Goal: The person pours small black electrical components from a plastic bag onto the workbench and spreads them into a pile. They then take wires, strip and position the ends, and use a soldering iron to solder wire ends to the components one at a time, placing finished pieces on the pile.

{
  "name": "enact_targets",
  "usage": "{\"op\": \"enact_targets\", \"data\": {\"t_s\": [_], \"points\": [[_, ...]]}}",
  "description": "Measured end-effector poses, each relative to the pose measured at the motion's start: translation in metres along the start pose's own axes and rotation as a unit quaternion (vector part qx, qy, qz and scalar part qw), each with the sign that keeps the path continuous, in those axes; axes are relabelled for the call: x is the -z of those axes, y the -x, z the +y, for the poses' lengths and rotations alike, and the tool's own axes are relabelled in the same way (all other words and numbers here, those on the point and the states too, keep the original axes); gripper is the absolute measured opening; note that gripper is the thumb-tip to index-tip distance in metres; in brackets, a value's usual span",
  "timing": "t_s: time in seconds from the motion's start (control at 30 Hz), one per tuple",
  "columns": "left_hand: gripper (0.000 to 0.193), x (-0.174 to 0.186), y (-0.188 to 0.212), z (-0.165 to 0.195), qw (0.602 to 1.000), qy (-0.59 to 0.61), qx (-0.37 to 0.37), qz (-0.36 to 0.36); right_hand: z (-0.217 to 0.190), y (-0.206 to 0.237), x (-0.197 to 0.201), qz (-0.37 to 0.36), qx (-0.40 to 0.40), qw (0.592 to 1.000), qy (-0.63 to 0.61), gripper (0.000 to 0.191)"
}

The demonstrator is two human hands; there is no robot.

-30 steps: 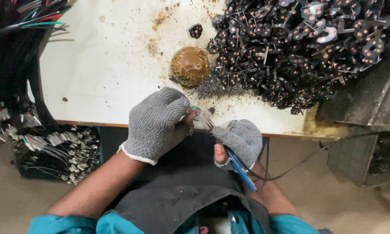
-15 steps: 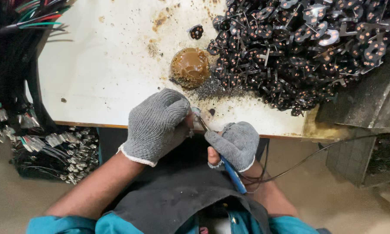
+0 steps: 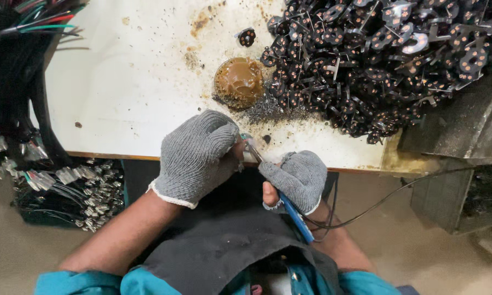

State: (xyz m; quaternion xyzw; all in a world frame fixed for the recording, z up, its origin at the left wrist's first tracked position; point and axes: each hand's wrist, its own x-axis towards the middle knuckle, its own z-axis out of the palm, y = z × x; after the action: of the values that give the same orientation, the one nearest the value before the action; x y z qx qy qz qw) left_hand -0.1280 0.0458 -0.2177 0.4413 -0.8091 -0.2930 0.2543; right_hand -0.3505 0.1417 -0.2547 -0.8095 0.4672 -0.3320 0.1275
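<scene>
My left hand [image 3: 198,155], in a grey knit glove, is closed around a small part at the near edge of the white worktop [image 3: 131,93]; the part itself is hidden by the fingers. My right hand [image 3: 298,177], also gloved, grips a blue-handled soldering iron [image 3: 295,214] like a pen. The iron's metal tip [image 3: 252,148] touches the spot beside my left fingers. A black cord [image 3: 388,196] runs from the iron off to the right.
A large heap of small black round parts with metal tabs [image 3: 377,60] covers the worktop's far right. A brown round lump of flux [image 3: 238,82] sits mid-table, one loose black part [image 3: 247,36] beyond it. Bundles of wires with connectors [image 3: 54,186] hang at left.
Both hands stay together at the table's near edge. My right hand shifted slightly with the iron, its tip kept against the part in my left hand.
</scene>
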Motion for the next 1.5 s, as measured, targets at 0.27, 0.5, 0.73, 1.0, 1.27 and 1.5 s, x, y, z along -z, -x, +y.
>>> {"op": "enact_targets", "data": {"t_s": [0.27,0.5,0.73,1.0,1.27,1.5], "points": [[0.017,-0.001,-0.001,-0.001,1.000,0.003,-0.005,0.002,-0.002,-0.004,0.001,-0.004,-0.019,1.000,-0.010,0.022],[0.016,0.001,0.000,0.000,1.000,-0.005,-0.005,-0.001,-0.025,-0.012,0.012,0.033,-0.287,0.956,-0.049,0.053],[0.016,0.002,0.000,0.002,1.000,-0.005,-0.006,-0.003,-0.022,-0.028,0.008,0.118,-0.409,0.873,-0.239,0.048],[0.017,0.002,0.000,-0.002,1.000,0.010,-0.007,0.007,-0.019,-0.018,0.020,-0.011,-0.119,0.990,-0.075,0.017],[0.020,0.002,-0.001,-0.001,1.000,0.009,-0.006,0.002,-0.014,-0.022,0.013,-0.003,-0.072,0.994,-0.083,0.016],[0.020,0.003,0.000,-0.001,1.000,0.022,-0.009,0.008,-0.012,-0.022,0.013,-0.029,-0.065,0.994,-0.084,0.018]]}}
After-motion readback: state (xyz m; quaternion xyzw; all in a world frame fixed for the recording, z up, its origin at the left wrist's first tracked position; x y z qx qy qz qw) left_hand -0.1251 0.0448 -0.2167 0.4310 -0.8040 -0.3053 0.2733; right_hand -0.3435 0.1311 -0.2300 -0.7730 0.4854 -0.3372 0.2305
